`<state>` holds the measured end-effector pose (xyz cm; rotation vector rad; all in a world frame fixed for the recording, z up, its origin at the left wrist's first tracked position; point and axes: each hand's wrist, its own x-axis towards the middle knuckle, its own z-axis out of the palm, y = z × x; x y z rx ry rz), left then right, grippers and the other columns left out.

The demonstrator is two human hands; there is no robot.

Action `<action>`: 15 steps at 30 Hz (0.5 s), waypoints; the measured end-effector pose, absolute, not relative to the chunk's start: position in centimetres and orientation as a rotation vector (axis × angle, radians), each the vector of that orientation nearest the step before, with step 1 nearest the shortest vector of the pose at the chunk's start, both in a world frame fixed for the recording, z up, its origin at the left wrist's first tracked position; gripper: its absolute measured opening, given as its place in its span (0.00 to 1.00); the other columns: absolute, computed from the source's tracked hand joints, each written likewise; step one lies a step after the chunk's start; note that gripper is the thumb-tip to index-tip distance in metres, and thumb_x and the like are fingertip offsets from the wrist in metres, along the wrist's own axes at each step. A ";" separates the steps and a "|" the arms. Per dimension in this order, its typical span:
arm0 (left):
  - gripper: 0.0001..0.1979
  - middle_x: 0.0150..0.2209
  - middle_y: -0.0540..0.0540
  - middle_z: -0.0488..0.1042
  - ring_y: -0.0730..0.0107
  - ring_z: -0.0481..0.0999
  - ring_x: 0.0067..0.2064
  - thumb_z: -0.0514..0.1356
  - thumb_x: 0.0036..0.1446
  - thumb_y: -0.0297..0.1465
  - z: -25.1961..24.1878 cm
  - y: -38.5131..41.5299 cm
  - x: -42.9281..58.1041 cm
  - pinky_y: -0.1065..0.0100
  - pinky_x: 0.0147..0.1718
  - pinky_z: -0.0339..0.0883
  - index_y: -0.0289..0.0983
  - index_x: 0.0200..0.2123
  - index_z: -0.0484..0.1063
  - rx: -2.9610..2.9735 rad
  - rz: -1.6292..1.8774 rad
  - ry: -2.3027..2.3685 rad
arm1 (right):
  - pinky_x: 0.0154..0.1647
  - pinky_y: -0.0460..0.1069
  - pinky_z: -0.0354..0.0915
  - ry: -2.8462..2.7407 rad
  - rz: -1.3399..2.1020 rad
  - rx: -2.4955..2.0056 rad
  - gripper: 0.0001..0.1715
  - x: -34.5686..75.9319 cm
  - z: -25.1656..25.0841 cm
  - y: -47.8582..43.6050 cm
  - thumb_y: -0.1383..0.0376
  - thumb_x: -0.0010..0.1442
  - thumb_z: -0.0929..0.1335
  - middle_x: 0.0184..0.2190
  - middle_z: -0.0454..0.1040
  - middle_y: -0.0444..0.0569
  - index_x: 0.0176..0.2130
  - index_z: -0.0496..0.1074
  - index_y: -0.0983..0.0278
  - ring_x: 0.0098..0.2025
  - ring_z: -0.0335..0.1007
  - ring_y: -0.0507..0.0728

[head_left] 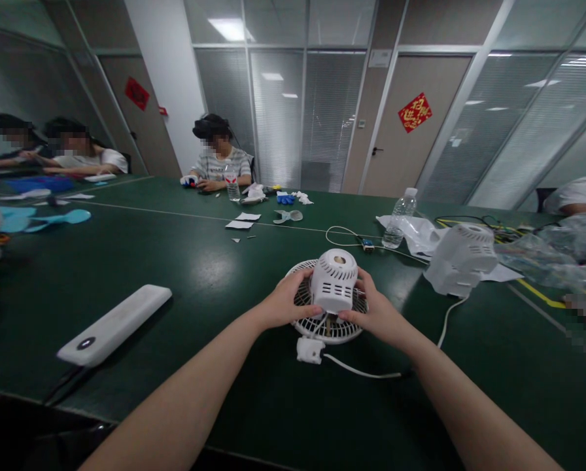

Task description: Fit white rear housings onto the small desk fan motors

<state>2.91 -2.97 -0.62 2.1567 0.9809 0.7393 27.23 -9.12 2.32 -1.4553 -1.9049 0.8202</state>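
A white fan motor housing point(333, 288), slotted and rounded on top, sits over a round white fan grille point(341, 335) lying on the green table. My left hand point(289, 302) grips the housing's left side, thumb at its lower edge. On the opposite side my right hand point(374, 309) holds it the same way, fingers partly hidden behind it. Just in front of the grille lies a small white block-like part point(309, 350) with a white cable point(361, 371) running right. Farther right stands a larger white plastic fan base point(462, 260) with its own cord.
A long white device point(116, 324) lies at left. Behind the fan are a water bottle point(401, 217), a thin cable with a small blue connector point(367, 245), paper pieces point(244, 221) and clear plastic wrap point(562, 242). Several people sit around the table point(199, 281).
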 end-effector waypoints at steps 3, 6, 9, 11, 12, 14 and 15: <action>0.44 0.63 0.38 0.57 0.43 0.57 0.63 0.65 0.46 0.47 -0.6 -3.0 3.0 0.39 0.59 0.50 0.43 0.63 0.52 2.142 0.737 0.988 | 0.61 0.65 0.56 -1.928 0.766 -1.429 0.58 27.1 1.9 -9.0 0.58 0.53 0.73 0.61 0.60 0.56 0.67 0.34 0.56 0.61 0.58 0.66; 0.43 0.63 0.38 0.56 0.42 0.56 0.63 0.65 0.46 0.47 -0.6 -3.0 3.1 0.38 0.59 0.50 0.44 0.63 0.52 2.128 0.744 0.991 | 0.63 0.64 0.54 -1.945 0.753 -1.408 0.57 27.1 1.6 -8.8 0.60 0.54 0.72 0.62 0.58 0.54 0.67 0.33 0.55 0.63 0.56 0.65; 0.43 0.63 0.39 0.56 0.43 0.57 0.63 0.65 0.47 0.46 -0.6 -3.1 3.1 0.38 0.58 0.51 0.44 0.63 0.52 2.125 0.743 0.993 | 0.64 0.63 0.52 -1.953 0.759 -1.387 0.57 27.2 1.6 -8.7 0.61 0.54 0.71 0.64 0.57 0.53 0.67 0.32 0.55 0.64 0.54 0.63; 0.43 0.63 0.39 0.57 0.43 0.57 0.63 0.65 0.46 0.46 -0.6 -3.1 3.1 0.39 0.59 0.51 0.44 0.63 0.52 2.125 0.742 0.986 | 0.64 0.63 0.52 -1.953 0.780 -1.389 0.57 27.2 1.8 -8.7 0.61 0.54 0.71 0.63 0.57 0.54 0.67 0.32 0.56 0.64 0.55 0.64; 0.43 0.63 0.39 0.57 0.42 0.57 0.63 0.65 0.46 0.46 -0.6 -3.1 3.1 0.39 0.59 0.51 0.44 0.63 0.52 2.125 0.743 0.984 | 0.63 0.64 0.53 -1.949 0.793 -1.400 0.57 27.3 1.8 -8.7 0.60 0.54 0.72 0.62 0.58 0.55 0.67 0.33 0.57 0.63 0.56 0.64; 0.43 0.63 0.39 0.57 0.42 0.57 0.63 0.65 0.46 0.46 -0.5 -3.1 3.0 0.39 0.59 0.51 0.44 0.63 0.52 2.133 0.740 0.979 | 0.62 0.64 0.55 -1.934 0.818 -1.425 0.58 27.3 2.0 -8.8 0.60 0.53 0.72 0.61 0.60 0.56 0.67 0.34 0.57 0.62 0.58 0.65; 0.43 0.63 0.39 0.57 0.42 0.57 0.63 0.65 0.46 0.46 -0.5 -3.1 3.0 0.39 0.59 0.51 0.44 0.63 0.52 2.141 0.736 0.975 | 0.61 0.64 0.56 -1.927 0.826 -1.435 0.58 27.4 2.0 -8.8 0.59 0.53 0.73 0.61 0.60 0.56 0.67 0.34 0.57 0.61 0.59 0.65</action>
